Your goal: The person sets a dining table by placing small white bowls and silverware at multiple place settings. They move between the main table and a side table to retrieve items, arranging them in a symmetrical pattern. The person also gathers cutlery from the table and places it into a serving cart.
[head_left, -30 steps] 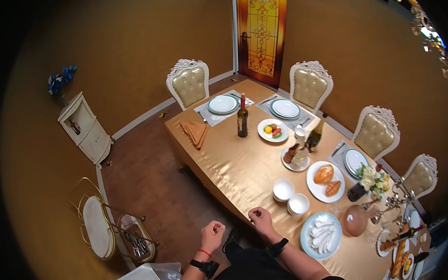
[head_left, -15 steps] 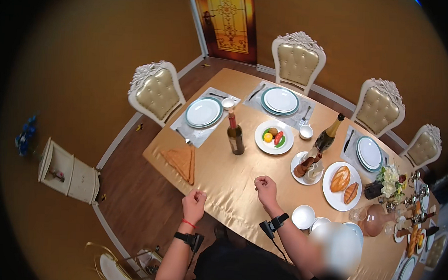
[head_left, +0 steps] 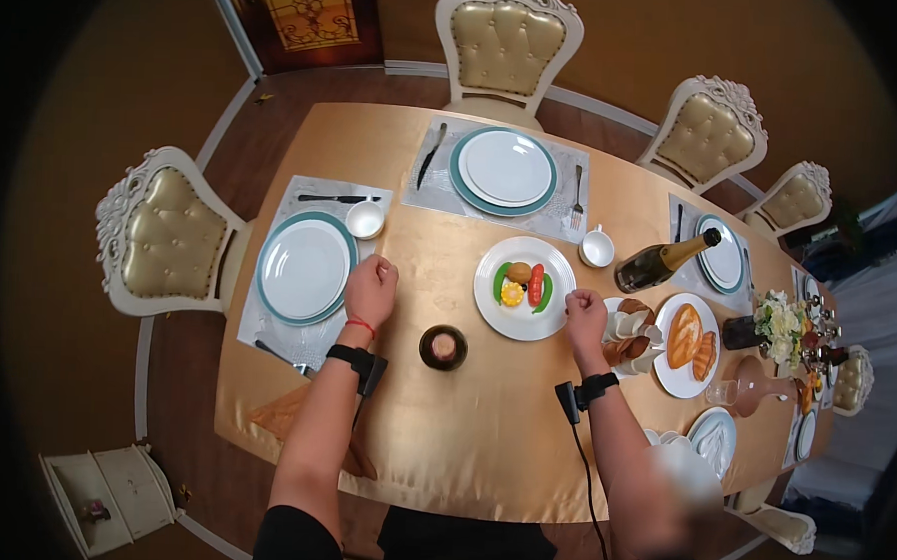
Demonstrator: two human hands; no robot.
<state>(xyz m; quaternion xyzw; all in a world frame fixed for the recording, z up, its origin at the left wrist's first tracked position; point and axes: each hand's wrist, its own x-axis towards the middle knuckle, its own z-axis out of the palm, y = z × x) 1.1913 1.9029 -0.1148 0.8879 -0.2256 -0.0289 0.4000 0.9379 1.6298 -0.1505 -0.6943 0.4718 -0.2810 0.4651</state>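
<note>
My left hand (head_left: 371,292) is curled closed over the right edge of the near-left plate setting, a white plate (head_left: 306,269) on a teal-rimmed one. Nothing shows in its fingers. A white cup (head_left: 365,219) stands just beyond it. My right hand (head_left: 587,324), also closed with nothing visible in it, hovers by the right rim of a white plate (head_left: 489,312) of colourful vegetable-shaped food. Between my forearms stands a dark wine bottle (head_left: 444,348), seen from above. A folded orange-brown napkin (head_left: 281,413) lies partly hidden beneath my left forearm.
A gold-necked bottle (head_left: 659,264) and a white cup (head_left: 597,248) stand beyond my right hand. Rightward are a bread plate (head_left: 687,375), flowers (head_left: 782,330) and a glass decanter (head_left: 754,385). Carved chairs (head_left: 509,47) ring the table; a white cabinet (head_left: 109,495) stands lower left.
Both hands have moved forward over the table, the left now beside the plate setting and the right by the food plate. The view has shifted closer over the table; both hands remain closed.
</note>
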